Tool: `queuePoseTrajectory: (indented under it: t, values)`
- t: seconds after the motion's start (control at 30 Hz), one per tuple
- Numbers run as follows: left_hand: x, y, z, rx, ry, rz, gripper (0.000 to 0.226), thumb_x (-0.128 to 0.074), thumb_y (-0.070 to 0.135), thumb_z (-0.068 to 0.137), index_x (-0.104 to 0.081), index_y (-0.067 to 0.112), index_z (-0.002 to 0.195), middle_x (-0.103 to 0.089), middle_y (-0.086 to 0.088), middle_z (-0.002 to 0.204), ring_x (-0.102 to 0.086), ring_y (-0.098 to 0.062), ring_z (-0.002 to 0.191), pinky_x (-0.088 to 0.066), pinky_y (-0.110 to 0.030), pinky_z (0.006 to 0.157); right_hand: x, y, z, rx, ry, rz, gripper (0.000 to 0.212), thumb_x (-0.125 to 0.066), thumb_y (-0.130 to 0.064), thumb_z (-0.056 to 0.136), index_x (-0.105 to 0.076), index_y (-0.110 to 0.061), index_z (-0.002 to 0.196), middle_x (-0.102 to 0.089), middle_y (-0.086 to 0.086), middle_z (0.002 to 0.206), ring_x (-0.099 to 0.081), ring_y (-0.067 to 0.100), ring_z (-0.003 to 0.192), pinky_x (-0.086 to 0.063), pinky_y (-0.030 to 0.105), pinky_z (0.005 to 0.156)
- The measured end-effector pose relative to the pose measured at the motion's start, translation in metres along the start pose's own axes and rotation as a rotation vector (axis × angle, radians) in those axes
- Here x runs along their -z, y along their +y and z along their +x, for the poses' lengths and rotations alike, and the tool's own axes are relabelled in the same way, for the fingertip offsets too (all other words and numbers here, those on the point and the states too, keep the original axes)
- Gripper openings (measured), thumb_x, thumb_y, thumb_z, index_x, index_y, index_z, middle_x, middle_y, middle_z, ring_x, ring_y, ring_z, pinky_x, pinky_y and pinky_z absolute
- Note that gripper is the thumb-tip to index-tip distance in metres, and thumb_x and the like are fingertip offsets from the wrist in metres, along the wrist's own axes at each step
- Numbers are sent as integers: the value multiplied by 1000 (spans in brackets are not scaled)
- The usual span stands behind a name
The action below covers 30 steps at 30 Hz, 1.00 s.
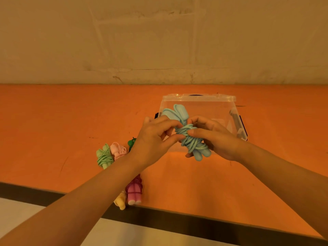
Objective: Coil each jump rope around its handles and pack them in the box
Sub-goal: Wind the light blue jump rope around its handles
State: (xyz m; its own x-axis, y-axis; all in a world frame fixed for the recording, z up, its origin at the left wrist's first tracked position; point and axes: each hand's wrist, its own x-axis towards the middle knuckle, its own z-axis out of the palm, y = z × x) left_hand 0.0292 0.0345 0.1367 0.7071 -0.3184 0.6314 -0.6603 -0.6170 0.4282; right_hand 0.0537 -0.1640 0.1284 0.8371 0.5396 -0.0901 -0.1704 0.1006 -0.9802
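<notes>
A light blue jump rope [190,141], its cord coiled around its two handles, is held in the air in front of a clear plastic box [200,99]. My left hand [156,137] pinches the cord at the coil's left side. My right hand [216,139] grips the bundle from the right, thumb across the coils. The box stands open on the orange table, and nothing shows inside it through the clear walls. To the left lie coiled ropes: light green [104,156], pale pink [119,150], dark green [131,142] mostly hidden by my wrist, magenta [134,189] and yellow [120,201].
The orange table [53,130] ends at a dark front edge [177,217] close to me. A plain wall [159,41] rises right behind the table. The box has black latches on its left and right sides [242,125].
</notes>
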Motion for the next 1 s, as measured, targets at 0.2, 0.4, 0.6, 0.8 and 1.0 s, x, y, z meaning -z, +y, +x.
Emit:
queuePoseTrajectory:
  t: [0.2, 0.4, 0.6, 0.8, 1.0]
  values:
    - [-7, -4, 1, -223, 48, 250, 13, -64, 19, 87, -67, 7, 91, -55, 2, 67, -50, -13, 59, -37, -29, 67, -4, 0, 3, -3, -21, 47, 26, -66, -23, 80, -54, -10, 100, -59, 12, 94, -64, 31, 78, -55, 59, 67]
    - [-5, 0, 4, 50, -3, -125, 19, -63, 21, 82, -66, 4, 90, -51, 5, 70, -49, -7, 65, -47, -30, 64, -1, 5, 3, 24, -37, 50, 49, -80, -44, 69, -56, -12, 98, -63, 12, 90, -64, 33, 71, -57, 51, 59]
    - [-1, -2, 6, 53, -107, -142, 19, -60, 22, 81, -64, 6, 88, -49, 3, 68, -48, -9, 65, -44, -22, 63, -3, 5, 4, 2, -57, 38, 59, -83, -47, 64, -57, -10, 102, -64, 11, 91, -63, 36, 71, -57, 48, 59]
    - [4, -8, 3, -37, -189, -85, 24, -61, 27, 85, -67, 4, 90, -50, 0, 69, -48, -12, 65, -42, -27, 66, -2, 2, 5, -93, -26, 39, 25, -61, -21, 86, -53, -7, 105, -61, 20, 91, -63, 35, 68, -56, 52, 60]
    - [1, -10, 0, 109, -90, -234, 15, -72, 20, 78, -75, 8, 87, -64, 0, 75, -57, -9, 68, -47, -24, 65, -2, 1, 3, -26, -19, -57, 23, -54, -25, 87, -53, -7, 101, -62, 15, 94, -65, 34, 74, -57, 56, 64]
